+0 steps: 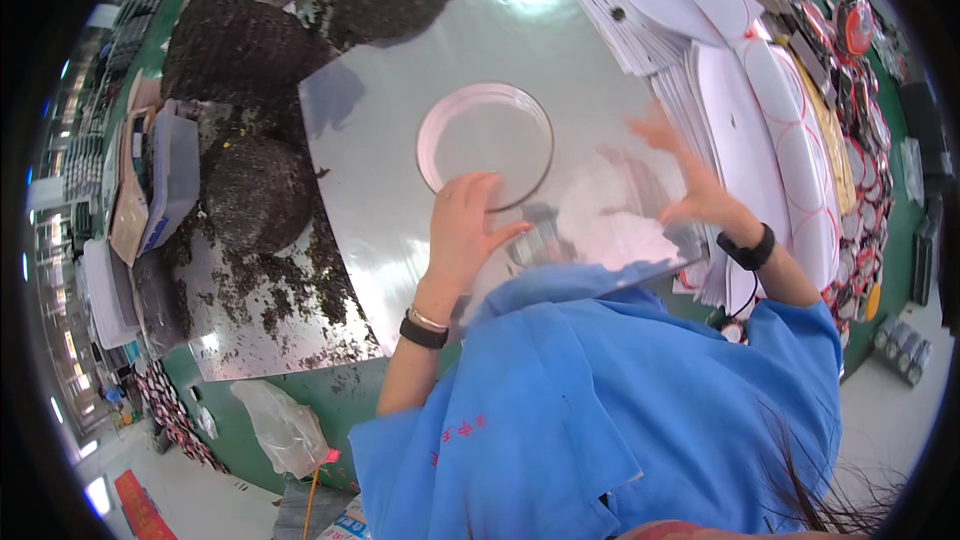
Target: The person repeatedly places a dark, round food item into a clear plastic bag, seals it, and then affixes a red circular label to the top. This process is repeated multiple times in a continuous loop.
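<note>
My left hand (466, 217) rests at the lower edge of a round shallow ring or dish (425, 142) with a thin dark rim, on a shiny metal sheet (375, 187). Its fingers reach the rim; whether they grip it is not plain. My right hand (694, 172), blurred and with fingers spread, is over the sheet's right side, holding nothing that shows. Near it lies a pale pinkish blurred patch (615, 229), whose kind I cannot tell. A small clear object (536, 232) is just right of my left thumb, partly blurred.
Dark, crumbly sheets (232, 45) and a dark round mound (259, 195) lie at left, with scattered flakes. White paper sheets marked with red circles (765, 82) are stacked at right. A plastic bin (171, 172) stands at the left edge, and a plastic bag (281, 427) lies below.
</note>
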Tool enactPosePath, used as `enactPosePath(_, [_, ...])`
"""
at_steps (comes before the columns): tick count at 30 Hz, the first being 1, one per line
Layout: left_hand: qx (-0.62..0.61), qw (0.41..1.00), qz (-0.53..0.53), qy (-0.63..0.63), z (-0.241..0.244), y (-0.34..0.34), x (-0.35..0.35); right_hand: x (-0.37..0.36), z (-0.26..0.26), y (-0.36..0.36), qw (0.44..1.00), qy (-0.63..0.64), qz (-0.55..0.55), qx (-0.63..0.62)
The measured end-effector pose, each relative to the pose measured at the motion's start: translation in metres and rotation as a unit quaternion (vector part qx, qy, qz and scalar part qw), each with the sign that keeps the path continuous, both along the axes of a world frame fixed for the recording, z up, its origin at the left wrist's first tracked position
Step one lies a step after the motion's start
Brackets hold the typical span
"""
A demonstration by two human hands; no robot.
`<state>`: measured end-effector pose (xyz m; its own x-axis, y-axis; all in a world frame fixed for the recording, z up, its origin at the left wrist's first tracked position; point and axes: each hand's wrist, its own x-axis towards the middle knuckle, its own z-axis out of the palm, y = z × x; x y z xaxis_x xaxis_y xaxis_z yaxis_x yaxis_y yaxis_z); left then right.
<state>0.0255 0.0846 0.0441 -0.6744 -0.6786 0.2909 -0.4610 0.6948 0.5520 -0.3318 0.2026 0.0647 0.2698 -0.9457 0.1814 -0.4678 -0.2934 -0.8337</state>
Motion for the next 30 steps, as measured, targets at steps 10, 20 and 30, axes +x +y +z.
enactPosePath(10, [0.065, 0.996, -0.025, 0.057, 0.024, 0.007, -0.003, 0.043, -0.03, 0.035, 0.948, 0.28, 0.149, -0.011])
enactPosePath(20, [0.386, 0.885, -0.181, 0.187, 0.148, 0.062, 0.023, 0.041, -0.024, -0.05, 0.997, 0.045, 0.064, 0.029])
enactPosePath(30, [0.188, 0.973, -0.123, 0.061, 0.084, 0.065, 0.001, 0.095, 0.126, -0.071, 0.984, 0.035, 0.169, -0.032])
